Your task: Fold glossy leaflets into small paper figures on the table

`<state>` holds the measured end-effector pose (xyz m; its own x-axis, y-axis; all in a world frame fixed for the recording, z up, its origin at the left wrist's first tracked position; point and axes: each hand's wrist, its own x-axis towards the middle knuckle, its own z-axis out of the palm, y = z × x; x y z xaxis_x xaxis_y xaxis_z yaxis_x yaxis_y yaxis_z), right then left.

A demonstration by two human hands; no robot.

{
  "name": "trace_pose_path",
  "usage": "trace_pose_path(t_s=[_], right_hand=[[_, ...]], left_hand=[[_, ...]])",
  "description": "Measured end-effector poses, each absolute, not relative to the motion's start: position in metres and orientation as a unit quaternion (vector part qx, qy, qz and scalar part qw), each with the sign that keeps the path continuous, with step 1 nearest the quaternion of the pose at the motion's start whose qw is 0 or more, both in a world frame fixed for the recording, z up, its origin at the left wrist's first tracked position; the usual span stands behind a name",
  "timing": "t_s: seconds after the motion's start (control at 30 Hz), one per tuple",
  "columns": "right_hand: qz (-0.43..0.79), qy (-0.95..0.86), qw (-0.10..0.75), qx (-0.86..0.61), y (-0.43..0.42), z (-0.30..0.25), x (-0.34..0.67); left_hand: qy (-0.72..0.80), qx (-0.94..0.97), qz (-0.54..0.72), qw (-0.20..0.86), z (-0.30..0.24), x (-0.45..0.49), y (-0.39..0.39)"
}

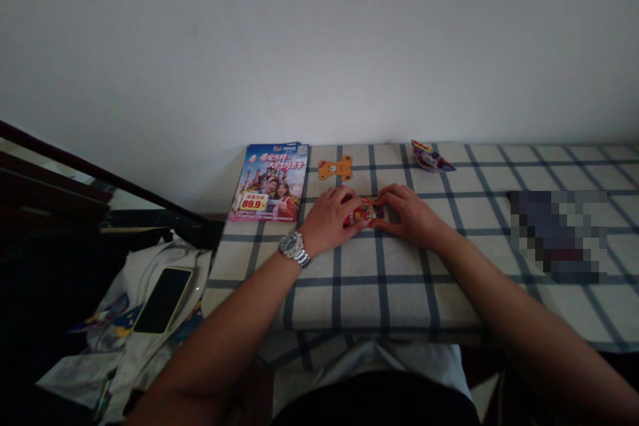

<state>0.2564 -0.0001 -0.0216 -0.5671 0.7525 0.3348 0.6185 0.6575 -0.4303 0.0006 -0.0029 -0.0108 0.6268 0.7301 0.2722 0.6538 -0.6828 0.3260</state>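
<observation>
2 bare hands, the left hand (332, 218) and the right hand (410, 218), meet at 1 small red printed paper piece (368, 213) in the centre of the frame. Left of centre lies 1 stack of glossy blue-and-pink leaflets (272, 176), its sheets too closely aligned to count; above the hands, 1 flat orange bear-shaped cutout (335, 168); right of that, 1 creased, folded multicoloured paper shape (432, 158). All rest on 1 cream woven cloth with blue-grey checks (309, 296). 1 silver metal-link wristwatch (294, 248) rings the left wrist; 1 rectangular dark-screened phone (164, 299) lies at lower left. The left hand's fingers curl closely over the paper piece's left part; the right hand's thumb and forefinger, slightly parted, hold its right end
</observation>
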Motion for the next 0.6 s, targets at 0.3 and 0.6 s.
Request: trace_pose_path(t_s=[0.3,0.6], right_hand=[[0.128,-0.878,0.251,-0.387,-0.0009,-0.0217,0.2571],[0.108,-0.878,0.243,-0.397,-0.0059,-0.0167,0.2518]], left_hand=[[0.351,0.904,0.204,0.132,-0.0125,-0.0106,0.0020],[0.357,0.902,0.202,0.133,-0.0106,-0.0081,0.0002]])
